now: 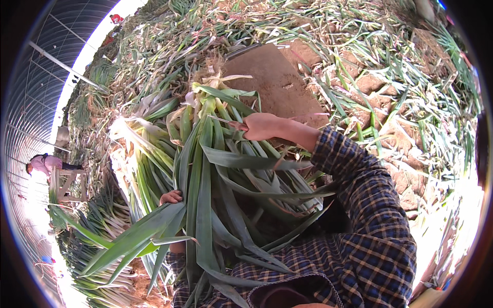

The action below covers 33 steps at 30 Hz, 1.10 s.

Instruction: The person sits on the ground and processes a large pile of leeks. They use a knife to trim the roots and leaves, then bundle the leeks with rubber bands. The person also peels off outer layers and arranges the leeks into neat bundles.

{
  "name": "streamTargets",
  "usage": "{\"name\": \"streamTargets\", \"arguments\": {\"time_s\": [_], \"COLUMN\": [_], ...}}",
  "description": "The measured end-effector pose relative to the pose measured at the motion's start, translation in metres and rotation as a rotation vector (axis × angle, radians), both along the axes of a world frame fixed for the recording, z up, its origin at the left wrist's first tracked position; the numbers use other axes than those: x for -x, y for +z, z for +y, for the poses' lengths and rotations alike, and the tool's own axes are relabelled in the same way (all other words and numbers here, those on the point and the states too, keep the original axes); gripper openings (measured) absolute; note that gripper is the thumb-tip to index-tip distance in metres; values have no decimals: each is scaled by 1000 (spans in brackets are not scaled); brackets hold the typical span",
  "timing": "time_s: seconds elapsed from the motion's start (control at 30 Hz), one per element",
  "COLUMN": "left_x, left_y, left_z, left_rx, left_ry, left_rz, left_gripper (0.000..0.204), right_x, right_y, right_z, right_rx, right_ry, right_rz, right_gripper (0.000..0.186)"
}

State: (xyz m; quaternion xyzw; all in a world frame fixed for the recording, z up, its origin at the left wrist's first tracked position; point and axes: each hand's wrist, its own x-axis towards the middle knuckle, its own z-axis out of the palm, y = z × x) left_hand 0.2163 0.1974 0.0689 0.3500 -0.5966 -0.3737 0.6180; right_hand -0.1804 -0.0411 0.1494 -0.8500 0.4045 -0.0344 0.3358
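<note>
A large bunch of green onions spreads in front of me, its long leaves drooping toward my checked shirt. At the left edge of these leaves my left hand shows with curled fingers, closed around part of the bunch; the leaves hide most of it. My right hand is closed on a small knife, whose thin pale blade points left across the upper stalks. Left of the bunch lie more green onions with pale, peeling skins.
A brown board lies beyond my right hand. Trimmed leaves litter the ground all around. Rows of green onions lie at lower left. A person in pink bends beside a wooden stand at far left.
</note>
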Motion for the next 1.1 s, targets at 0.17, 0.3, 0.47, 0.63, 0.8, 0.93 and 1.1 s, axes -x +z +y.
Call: {"name": "streamTargets", "arguments": {"time_s": [0.17, 0.3, 0.47, 0.63, 0.8, 0.93, 1.1], "left_x": [10, 2, 7, 5, -12, -27, -29], "left_y": [-9, -20, -24, -23, -39, -50, -52], "left_z": [-5, -8, -5, -5, -15, -30, -23], "left_rx": [70, 100, 76, 117, 202, 318, 321], "left_ry": [-50, -134, -41, -169, -259, -355, -357], "left_rz": [110, 170, 203, 181, 112, 32, -11], "left_gripper": [27, 27, 29, 31, 32, 31, 31], "right_x": [-18, -32, -47, -62, -79, -91, -93], "right_y": [-9, -29, -40, -34, -39, -48, -36], "right_z": [-26, -47, -77, -111, -141, -157, -98], "right_rx": [72, 61, 66, -79, 8, 61, 28], "right_ry": [-128, -240, -261, -335, -403, -375, -106], "right_rz": [83, 131, 171, 82, 101, 139, 260], "right_gripper": [32, 34, 37, 40, 58, 48, 35]}}
